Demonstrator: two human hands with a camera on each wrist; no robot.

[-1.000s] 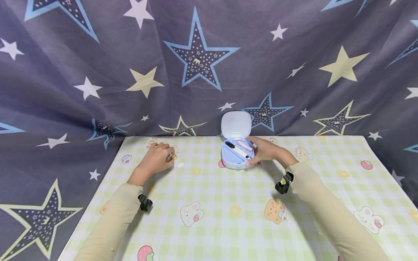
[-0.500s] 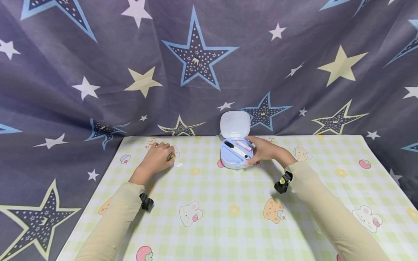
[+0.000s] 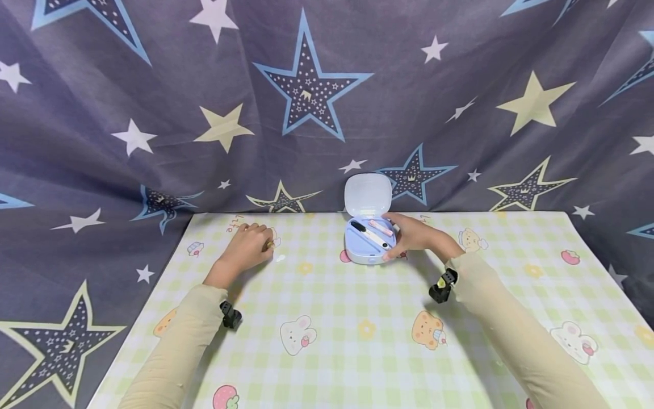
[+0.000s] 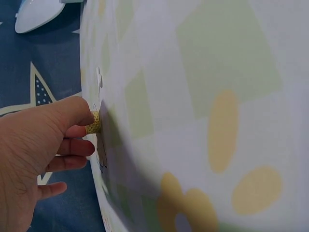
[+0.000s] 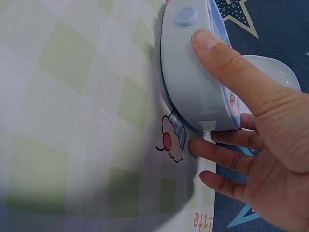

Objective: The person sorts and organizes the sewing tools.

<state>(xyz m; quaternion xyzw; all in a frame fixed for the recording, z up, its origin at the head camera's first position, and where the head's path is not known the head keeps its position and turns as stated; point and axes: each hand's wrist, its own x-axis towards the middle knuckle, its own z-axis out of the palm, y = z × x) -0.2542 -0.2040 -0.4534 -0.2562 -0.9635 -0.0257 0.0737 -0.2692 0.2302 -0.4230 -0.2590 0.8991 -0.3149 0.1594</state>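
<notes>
In the head view, my left hand (image 3: pixel 247 247) is low over the far left of the table. Its thumb and index finger pinch a small gold, patterned band-like piece (image 4: pixel 93 123), best seen in the left wrist view; the fingers partly cover it. My right hand (image 3: pixel 415 234) grips the right side of a pale blue case (image 3: pixel 364 257), thumb on the front wall and fingers round the back corner. The case's rounded lid (image 3: pixel 368 193) stands raised. Inside lie a white stick with a black end (image 3: pixel 377 237) and a small pink item (image 3: pixel 382 227).
A green-checked cloth (image 3: pixel 337 307) with cartoon prints covers the table. Behind the table's far edge hangs a dark curtain (image 3: pixel 419 102) with stars. A tiny white shape (image 3: pixel 280 258) shows on the cloth beside my left hand; whether it is loose or printed I cannot tell.
The head view has shifted very slightly. Both hands, the case and the gold piece hold nearly the same places.
</notes>
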